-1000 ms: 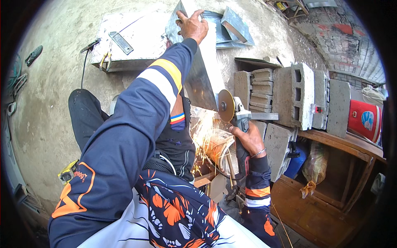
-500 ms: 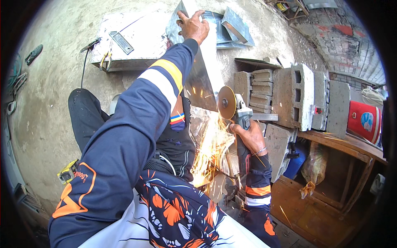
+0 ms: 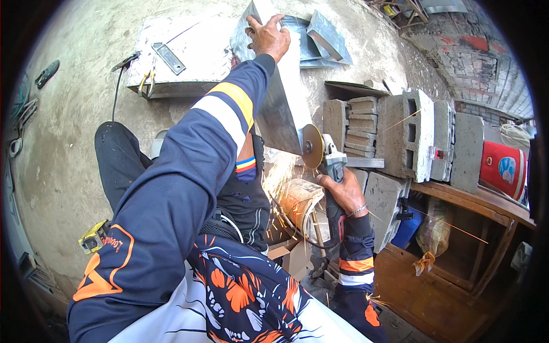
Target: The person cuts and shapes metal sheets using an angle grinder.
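My right hand (image 3: 346,193) is wrapped round the body of an angle grinder (image 3: 333,163). Its thin brown disc (image 3: 313,146) is at the near end of a long, bent sheet metal piece (image 3: 279,114); whether they touch I cannot tell. My left hand (image 3: 270,39) grips the far part of that piece, with fingers spread and bent over it. Sparks (image 3: 278,177) fly below the disc toward my legs. The grinder's dark cord (image 3: 297,233) loops down beside my right forearm.
A white-topped low table (image 3: 183,51) bears a metal square (image 3: 168,59) and pliers (image 3: 147,84). Folded metal pieces (image 3: 326,43) lie beyond. Concrete blocks (image 3: 394,134) stand at the right, by a wooden cabinet (image 3: 457,200) and red cooler (image 3: 503,167). A bucket (image 3: 302,200) sits below the grinder.
The spark stream has thinned greatly, showing the bucket and cardboard below. The grinder has shifted slightly down toward me. My left hand keeps nearly the same place on the metal.
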`<state>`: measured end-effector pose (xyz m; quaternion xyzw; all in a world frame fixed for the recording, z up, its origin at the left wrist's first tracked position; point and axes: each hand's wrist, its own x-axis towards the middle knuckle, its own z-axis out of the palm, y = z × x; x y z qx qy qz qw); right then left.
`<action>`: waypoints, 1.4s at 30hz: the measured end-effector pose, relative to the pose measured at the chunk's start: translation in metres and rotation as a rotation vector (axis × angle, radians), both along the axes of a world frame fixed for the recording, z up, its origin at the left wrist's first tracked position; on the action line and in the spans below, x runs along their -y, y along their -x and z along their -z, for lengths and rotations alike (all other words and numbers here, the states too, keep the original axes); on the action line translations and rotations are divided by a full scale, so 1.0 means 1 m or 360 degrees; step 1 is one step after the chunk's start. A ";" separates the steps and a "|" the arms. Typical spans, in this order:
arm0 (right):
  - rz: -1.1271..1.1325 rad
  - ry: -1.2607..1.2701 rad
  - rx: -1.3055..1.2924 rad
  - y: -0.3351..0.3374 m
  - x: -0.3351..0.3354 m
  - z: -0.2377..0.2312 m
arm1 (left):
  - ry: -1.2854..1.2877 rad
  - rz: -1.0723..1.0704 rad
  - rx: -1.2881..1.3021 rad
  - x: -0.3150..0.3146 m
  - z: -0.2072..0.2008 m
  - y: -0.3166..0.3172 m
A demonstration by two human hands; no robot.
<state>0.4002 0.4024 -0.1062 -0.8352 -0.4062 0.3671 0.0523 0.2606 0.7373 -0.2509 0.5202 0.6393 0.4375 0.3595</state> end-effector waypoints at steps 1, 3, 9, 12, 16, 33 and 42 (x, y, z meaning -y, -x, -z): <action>0.0015 0.0018 -0.0021 0.001 -0.001 -0.002 | -0.0003 0.0003 0.0000 0.000 0.000 0.000; 0.0032 0.0037 -0.0040 0.004 -0.004 -0.008 | -0.0006 0.0010 0.0000 0.000 0.000 -0.002; -0.0028 -0.0082 -0.0055 0.006 -0.010 -0.011 | -0.0025 -0.0019 -0.0020 0.000 0.001 -0.003; -0.0079 -0.0160 0.0005 0.007 -0.012 -0.011 | -0.0018 -0.0014 -0.0015 0.000 0.000 -0.002; -0.0055 -0.0071 0.0088 0.003 -0.011 -0.009 | -0.0018 -0.0011 -0.0004 0.001 -0.001 -0.002; -0.0012 -0.0025 -0.0029 0.009 -0.019 -0.011 | -0.0021 -0.0021 -0.0013 -0.002 0.004 0.001; -0.0092 -0.0044 0.0194 0.007 -0.022 -0.014 | -0.0014 0.0006 -0.0013 0.001 0.001 -0.002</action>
